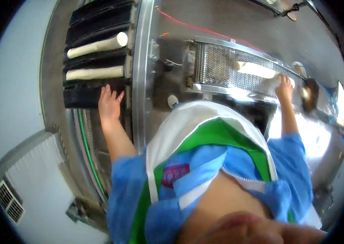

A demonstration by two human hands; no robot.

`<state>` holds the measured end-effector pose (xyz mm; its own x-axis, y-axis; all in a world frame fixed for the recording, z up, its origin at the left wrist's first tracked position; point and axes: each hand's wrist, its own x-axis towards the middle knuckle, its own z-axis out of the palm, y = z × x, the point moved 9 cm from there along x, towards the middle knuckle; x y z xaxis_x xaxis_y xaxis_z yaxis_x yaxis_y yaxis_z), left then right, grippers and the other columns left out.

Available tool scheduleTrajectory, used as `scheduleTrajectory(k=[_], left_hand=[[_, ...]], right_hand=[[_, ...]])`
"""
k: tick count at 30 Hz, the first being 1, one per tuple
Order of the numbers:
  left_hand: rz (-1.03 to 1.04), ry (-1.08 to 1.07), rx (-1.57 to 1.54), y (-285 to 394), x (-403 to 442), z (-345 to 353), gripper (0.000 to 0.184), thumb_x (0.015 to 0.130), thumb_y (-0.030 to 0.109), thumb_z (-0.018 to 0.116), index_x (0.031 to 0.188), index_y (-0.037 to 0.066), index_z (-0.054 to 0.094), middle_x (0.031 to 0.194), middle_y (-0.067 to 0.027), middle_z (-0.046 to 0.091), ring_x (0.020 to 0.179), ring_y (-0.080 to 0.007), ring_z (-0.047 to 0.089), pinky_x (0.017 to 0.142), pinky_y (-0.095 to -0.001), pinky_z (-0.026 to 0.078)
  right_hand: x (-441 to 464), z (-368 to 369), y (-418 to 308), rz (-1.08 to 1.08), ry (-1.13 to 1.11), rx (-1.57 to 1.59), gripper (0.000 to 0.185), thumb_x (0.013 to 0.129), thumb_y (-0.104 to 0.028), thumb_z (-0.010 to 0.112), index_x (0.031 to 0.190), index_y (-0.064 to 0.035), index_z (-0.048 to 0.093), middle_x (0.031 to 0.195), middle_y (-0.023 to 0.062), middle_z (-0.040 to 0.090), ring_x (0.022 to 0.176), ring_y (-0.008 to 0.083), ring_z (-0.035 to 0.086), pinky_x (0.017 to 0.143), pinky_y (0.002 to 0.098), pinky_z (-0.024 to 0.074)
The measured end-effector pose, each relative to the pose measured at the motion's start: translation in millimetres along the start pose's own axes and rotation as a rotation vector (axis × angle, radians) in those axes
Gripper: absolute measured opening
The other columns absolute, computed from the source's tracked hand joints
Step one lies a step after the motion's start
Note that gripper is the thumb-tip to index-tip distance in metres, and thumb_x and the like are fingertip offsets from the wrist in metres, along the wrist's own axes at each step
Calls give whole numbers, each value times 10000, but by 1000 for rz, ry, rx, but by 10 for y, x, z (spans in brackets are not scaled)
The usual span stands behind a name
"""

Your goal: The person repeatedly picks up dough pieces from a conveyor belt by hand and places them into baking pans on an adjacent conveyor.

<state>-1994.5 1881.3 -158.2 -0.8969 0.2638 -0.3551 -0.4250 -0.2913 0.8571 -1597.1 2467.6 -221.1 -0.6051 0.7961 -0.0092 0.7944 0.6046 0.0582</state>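
My left hand [111, 101] is open, with its fingers spread over a black trough [82, 97] on the left. It holds nothing. Just beyond the fingertips lies a pale dough log [94, 73] in the neighbouring trough. One trough farther away rests another dough log [99, 45], its rounded end toward the metal rail. On the right, my right hand [286, 87] grips the near end of a third dough log [257, 70], which lies along a metal mesh conveyor [220, 79]. The fingers partly cover that end.
A metal rail [141, 73] runs between the troughs and the mesh conveyor. Beyond the conveyor a red cord [204, 28] crosses the floor. A shiny metal surface [306, 134] lies right of my body. A green strip [86, 142] runs below the troughs.
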Motion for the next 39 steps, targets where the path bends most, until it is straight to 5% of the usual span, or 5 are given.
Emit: scheduleTrajectory(k=[28, 30, 32, 34, 39], left_hand=[[106, 319, -28, 671, -2648, 212, 691, 812, 191, 578, 1376, 67, 198, 1348, -53, 327, 1154, -208, 382, 902, -411, 323], [105, 326, -48, 797, -2866, 178, 707, 807, 176, 586, 1376, 52, 186, 1375, -66, 297, 1154, -212, 381, 902, -395, 326], [92, 329, -72, 894, -3008, -17, 727, 806, 166, 589, 1383, 52, 161, 1375, -83, 293, 1155, -211, 376, 898, -385, 330], [79, 351, -46, 969, -3165, -83, 737, 806, 166, 590, 1385, 51, 149, 1380, -91, 284, 1155, -211, 375, 898, -381, 333], [82, 357, -1, 1183, -3236, -136, 771, 804, 174, 598, 1388, 45, 111, 1391, -116, 259, 1151, -211, 378, 897, -363, 343]], right_hand=[[-480, -4800, -3222, -722, -648, 1875, 352, 811, -227, 553, 1078, 0, 521, 1002, 125, 576, 944, 229, 560, 800, 337, 463], [-1179, -5533, -3578, -1618, 529, 844, 338, 805, -230, 565, 1050, 2, 545, 973, 133, 596, 902, 232, 582, 779, 337, 469], [-1306, -5384, -4326, -1036, -592, 1207, 508, 774, -310, 575, 1143, 26, 483, 909, 146, 589, 745, 251, 580, 699, 341, 475], [-1284, -5230, -4640, -1071, 207, 742, 370, 784, -256, 591, 1044, 4, 549, 976, 149, 604, 872, 254, 597, 765, 345, 472], [-2211, -4468, -5201, -1379, -105, 364, 359, 777, -307, 584, 1016, -39, 569, 1026, 178, 582, 862, 298, 601, 756, 368, 477]])
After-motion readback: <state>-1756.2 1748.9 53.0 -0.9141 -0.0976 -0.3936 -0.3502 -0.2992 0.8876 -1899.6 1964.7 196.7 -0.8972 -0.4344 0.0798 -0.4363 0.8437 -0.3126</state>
